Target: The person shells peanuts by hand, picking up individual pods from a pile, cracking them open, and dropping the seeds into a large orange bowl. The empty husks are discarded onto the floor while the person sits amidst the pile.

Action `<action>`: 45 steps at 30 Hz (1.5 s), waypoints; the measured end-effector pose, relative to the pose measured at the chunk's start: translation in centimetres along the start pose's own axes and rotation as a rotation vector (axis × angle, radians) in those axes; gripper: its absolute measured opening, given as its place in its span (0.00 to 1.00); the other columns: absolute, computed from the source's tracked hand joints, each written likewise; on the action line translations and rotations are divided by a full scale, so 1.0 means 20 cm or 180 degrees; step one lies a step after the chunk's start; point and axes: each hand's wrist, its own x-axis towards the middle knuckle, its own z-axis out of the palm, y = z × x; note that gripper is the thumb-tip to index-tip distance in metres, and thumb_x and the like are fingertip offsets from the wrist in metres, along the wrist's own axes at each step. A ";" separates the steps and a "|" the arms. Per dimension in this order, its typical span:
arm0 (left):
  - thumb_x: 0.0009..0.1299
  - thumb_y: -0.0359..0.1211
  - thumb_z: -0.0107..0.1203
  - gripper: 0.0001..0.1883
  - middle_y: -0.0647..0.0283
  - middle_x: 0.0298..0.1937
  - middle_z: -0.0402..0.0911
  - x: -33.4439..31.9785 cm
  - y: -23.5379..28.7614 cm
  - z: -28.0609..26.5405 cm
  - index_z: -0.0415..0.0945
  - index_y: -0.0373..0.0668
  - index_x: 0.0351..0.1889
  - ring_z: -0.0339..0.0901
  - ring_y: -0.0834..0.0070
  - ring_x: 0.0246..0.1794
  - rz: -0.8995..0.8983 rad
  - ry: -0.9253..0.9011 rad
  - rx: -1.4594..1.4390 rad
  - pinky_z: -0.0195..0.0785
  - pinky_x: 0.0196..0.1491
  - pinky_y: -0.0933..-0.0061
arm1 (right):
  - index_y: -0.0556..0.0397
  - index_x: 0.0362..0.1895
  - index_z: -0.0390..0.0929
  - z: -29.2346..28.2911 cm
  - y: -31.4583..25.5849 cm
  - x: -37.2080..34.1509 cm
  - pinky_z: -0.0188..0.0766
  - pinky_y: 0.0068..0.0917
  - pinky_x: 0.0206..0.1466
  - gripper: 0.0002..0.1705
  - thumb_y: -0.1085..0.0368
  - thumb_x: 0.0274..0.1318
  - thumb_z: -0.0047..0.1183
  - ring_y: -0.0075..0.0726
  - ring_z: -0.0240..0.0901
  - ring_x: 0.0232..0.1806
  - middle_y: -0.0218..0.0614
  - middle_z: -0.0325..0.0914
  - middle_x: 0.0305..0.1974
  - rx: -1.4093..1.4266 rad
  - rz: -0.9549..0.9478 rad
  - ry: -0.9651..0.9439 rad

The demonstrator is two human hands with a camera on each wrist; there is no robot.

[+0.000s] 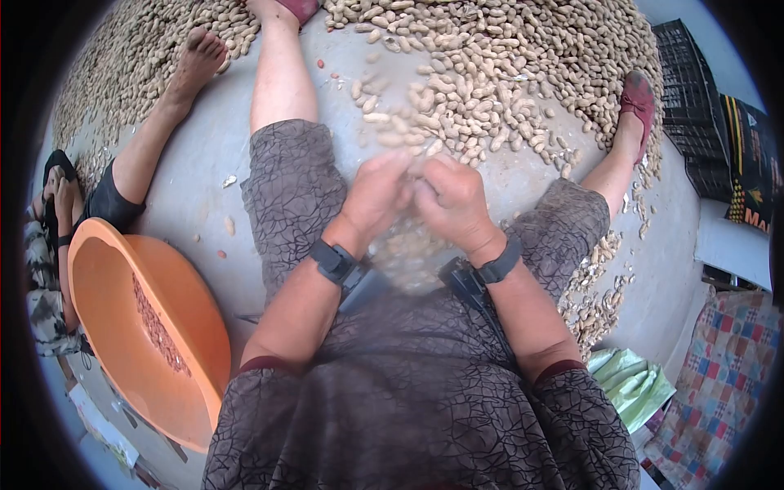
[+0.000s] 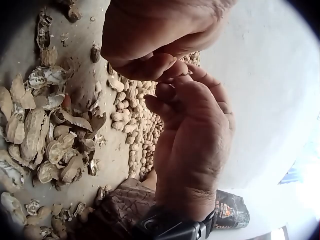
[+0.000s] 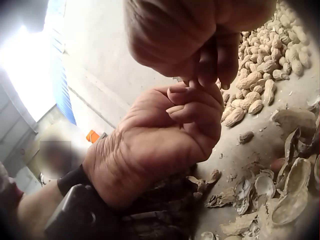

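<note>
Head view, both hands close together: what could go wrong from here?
1. Spills: a reddish kernel already lies on the floor near the orange basin, so more could miss it.
2. Mixing: opened shells lie near whole peanuts, so the two might get swept together.
3. Unseen slips: the left hand and right hand meet so closely that anything between them is hidden; a drop could go unnoticed.

Grey floor [image 1: 184, 208] carries a broad heap of unshelled peanuts [image 1: 490, 82], a smaller pile of broken shells [image 2: 37, 130], a few scattered reddish kernels [image 1: 221, 254] and, off to the left, an orange tub [image 1: 200, 294].
</note>
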 end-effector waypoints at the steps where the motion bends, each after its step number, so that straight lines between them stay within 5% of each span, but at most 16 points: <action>1: 0.71 0.32 0.45 0.08 0.69 0.26 0.74 0.00 0.00 0.00 0.72 0.41 0.33 0.65 0.87 0.18 -0.0078 0.0087 0.0107 0.56 0.19 0.87 | 0.56 0.29 0.75 -0.01 0.01 0.00 0.68 0.35 0.27 0.06 0.75 0.41 0.49 0.49 0.72 0.25 0.44 0.73 0.27 -0.0017 0.0000 0.0015; 3: 0.71 0.32 0.45 0.09 0.70 0.26 0.74 0.01 -0.01 -0.01 0.73 0.41 0.31 0.65 0.87 0.18 -0.0156 0.0156 0.0213 0.56 0.19 0.87 | 0.55 0.29 0.77 -0.04 0.02 0.00 0.68 0.27 0.29 0.06 0.73 0.43 0.50 0.36 0.73 0.25 0.37 0.74 0.24 0.0064 0.0017 -0.0382; 6: 0.70 0.32 0.45 0.09 0.69 0.24 0.75 0.05 -0.06 -0.10 0.74 0.40 0.31 0.66 0.87 0.18 -0.0598 0.0104 0.0892 0.58 0.19 0.86 | 0.56 0.27 0.77 -0.11 0.05 -0.01 0.69 0.29 0.30 0.05 0.70 0.44 0.50 0.42 0.73 0.25 0.39 0.76 0.23 0.0225 0.0639 -0.1149; 8: 0.69 0.30 0.44 0.09 0.65 0.23 0.76 0.16 -0.15 -0.24 0.75 0.38 0.33 0.68 0.84 0.17 0.0876 -0.1217 0.4351 0.60 0.19 0.85 | 0.56 0.26 0.77 -0.16 0.08 0.00 0.70 0.31 0.31 0.06 0.68 0.44 0.51 0.44 0.74 0.26 0.41 0.76 0.24 -0.0096 0.0958 -0.1102; 12: 0.68 0.28 0.43 0.09 0.61 0.23 0.77 0.04 -0.07 -0.10 0.74 0.34 0.36 0.70 0.80 0.15 0.0155 -0.1121 0.4550 0.63 0.20 0.82 | 0.56 0.26 0.78 -0.23 0.23 0.02 0.70 0.37 0.34 0.11 0.60 0.46 0.53 0.49 0.76 0.31 0.46 0.78 0.26 -0.1468 0.1595 -0.0454; 15: 0.66 0.26 0.43 0.09 0.59 0.24 0.77 0.04 -0.06 -0.07 0.73 0.32 0.38 0.71 0.78 0.15 -0.0291 -0.1312 0.4332 0.66 0.21 0.79 | 0.57 0.26 0.78 -0.24 0.29 0.06 0.70 0.39 0.38 0.14 0.57 0.46 0.55 0.51 0.76 0.33 0.49 0.78 0.28 -0.1846 0.1937 -0.0508; 18: 0.64 0.24 0.42 0.09 0.58 0.27 0.77 0.01 -0.04 -0.06 0.72 0.32 0.39 0.71 0.77 0.14 -0.0111 -0.1218 0.4671 0.67 0.22 0.77 | 0.57 0.25 0.78 -0.16 0.38 0.06 0.70 0.40 0.39 0.16 0.55 0.45 0.56 0.52 0.76 0.34 0.50 0.78 0.27 -0.2059 0.2112 -0.0239; 20: 0.61 0.22 0.42 0.11 0.57 0.29 0.78 0.02 -0.05 -0.12 0.72 0.33 0.39 0.71 0.79 0.15 0.1046 -0.1278 0.4785 0.66 0.21 0.79 | 0.57 0.25 0.78 -0.14 0.40 0.07 0.69 0.41 0.40 0.16 0.56 0.45 0.56 0.52 0.75 0.34 0.50 0.78 0.27 -0.2053 0.2201 -0.0220; 21: 0.61 0.22 0.42 0.11 0.57 0.29 0.78 0.01 -0.02 -0.09 0.72 0.33 0.39 0.71 0.79 0.15 0.1047 -0.1280 0.4789 0.66 0.21 0.79 | 0.57 0.24 0.78 -0.13 0.39 0.07 0.69 0.41 0.40 0.15 0.56 0.44 0.56 0.53 0.75 0.34 0.50 0.78 0.27 -0.2059 0.2287 -0.0211; 23: 0.60 0.21 0.41 0.13 0.58 0.31 0.78 -0.02 0.06 0.00 0.73 0.34 0.40 0.71 0.81 0.19 -0.0426 -0.0335 0.2544 0.64 0.22 0.81 | 0.57 0.24 0.77 -0.13 0.40 0.07 0.69 0.40 0.38 0.14 0.57 0.43 0.57 0.49 0.76 0.32 0.48 0.78 0.26 -0.1939 0.2291 -0.0140; 28: 0.63 0.22 0.41 0.14 0.61 0.34 0.79 -0.01 0.05 -0.02 0.74 0.35 0.43 0.71 0.84 0.27 -0.0381 -0.0359 0.1508 0.64 0.28 0.83 | 0.58 0.24 0.76 -0.20 0.35 0.06 0.71 0.29 0.28 0.08 0.65 0.44 0.56 0.33 0.75 0.24 0.39 0.78 0.24 -0.0740 0.2327 -0.0155; 30: 0.65 0.24 0.42 0.13 0.62 0.36 0.79 -0.01 0.03 -0.03 0.74 0.35 0.45 0.71 0.84 0.29 -0.0296 -0.0357 0.1199 0.64 0.31 0.84 | 0.58 0.27 0.75 -0.22 0.28 0.05 0.69 0.18 0.24 0.04 0.70 0.47 0.55 0.22 0.72 0.22 0.33 0.76 0.24 0.1268 0.2629 0.0026; 33: 0.69 0.29 0.45 0.13 0.65 0.38 0.78 -0.01 0.01 -0.01 0.73 0.36 0.49 0.70 0.85 0.32 0.0100 -0.0266 0.0886 0.63 0.36 0.85 | 0.59 0.30 0.75 -0.23 0.18 0.02 0.70 0.15 0.25 0.03 0.71 0.51 0.53 0.21 0.72 0.22 0.32 0.76 0.25 0.2502 0.2606 -0.0070; 45: 0.69 0.33 0.50 0.12 0.69 0.34 0.76 0.00 0.02 -0.02 0.72 0.37 0.47 0.66 0.88 0.28 0.0102 -0.0681 0.0721 0.61 0.33 0.87 | 0.57 0.32 0.75 -0.21 0.08 0.01 0.70 0.15 0.26 0.05 0.68 0.52 0.54 0.19 0.72 0.24 0.32 0.77 0.25 0.2565 0.2493 -0.0570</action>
